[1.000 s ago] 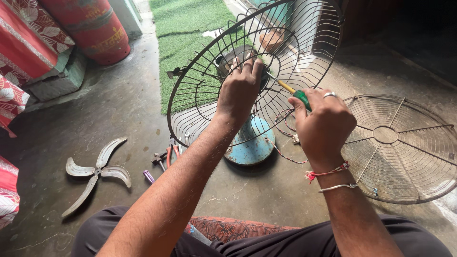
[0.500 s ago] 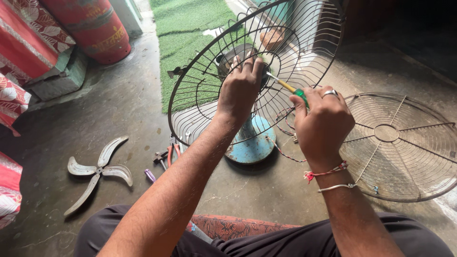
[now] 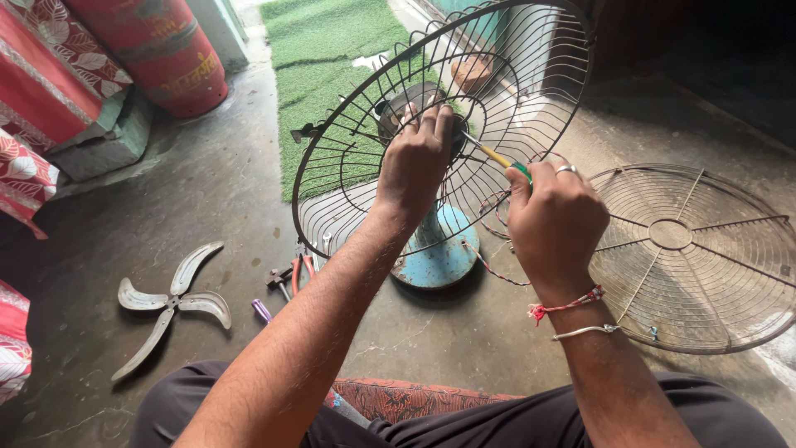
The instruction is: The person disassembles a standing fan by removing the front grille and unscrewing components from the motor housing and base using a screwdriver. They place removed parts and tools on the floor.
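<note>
Wire rear fan guard [image 3: 531, 75] stands on blue-based fan [image 3: 437, 253]. Left hand [image 3: 417, 162] clasps motor hub, steadying. Right hand [image 3: 554, 220] fisted round screwdriver [image 3: 497, 158]; advise tip square, steady pressure.

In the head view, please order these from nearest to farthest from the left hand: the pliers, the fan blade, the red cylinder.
From the left hand:
1. Pliers, on the floor below it, beside the blue fan base.
2. Red cylinder, standing at the upper left.
3. Fan blade, lying on the floor at the lower left.
</note>
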